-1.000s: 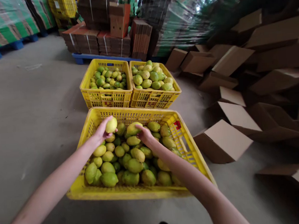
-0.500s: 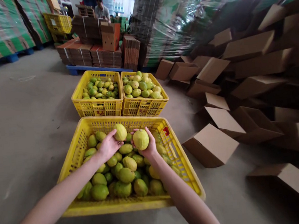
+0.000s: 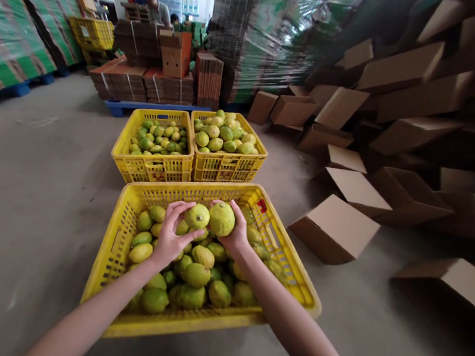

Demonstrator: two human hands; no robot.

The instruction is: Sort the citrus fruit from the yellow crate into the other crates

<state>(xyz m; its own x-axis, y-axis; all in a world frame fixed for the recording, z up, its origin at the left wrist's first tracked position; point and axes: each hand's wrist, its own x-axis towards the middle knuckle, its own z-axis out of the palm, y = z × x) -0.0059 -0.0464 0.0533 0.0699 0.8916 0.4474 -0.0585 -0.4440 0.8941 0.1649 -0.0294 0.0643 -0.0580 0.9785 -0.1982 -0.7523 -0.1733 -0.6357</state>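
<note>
Above the near yellow crate (image 3: 309,282), my left hand (image 3: 171,236) grips a yellow-green lemon (image 3: 197,217) between thumb and fingers, its stem end facing me. Close beside it, my right hand (image 3: 237,233) is wrapped round a second, lighter lemon (image 3: 222,219), which rests in the palm and hides some of the fingers. The two lemons are side by side and look to be touching or nearly so. Under both hands lie many loose green and yellow lemons (image 3: 196,274), partly covered by my forearms.
Behind stand a left yellow crate (image 3: 153,164) of smaller green fruit and a right yellow crate (image 3: 228,167) of larger lemons. Cardboard boxes (image 3: 335,227) are heaped at the right. Flattened cartons (image 3: 124,80) lie on a blue pallet (image 3: 117,108), with a person (image 3: 159,13) beyond.
My left hand has turned its lemon so the stem end shows, with thumb and fingers now spread round it. The lemon has come closer to the one in my right hand.
</note>
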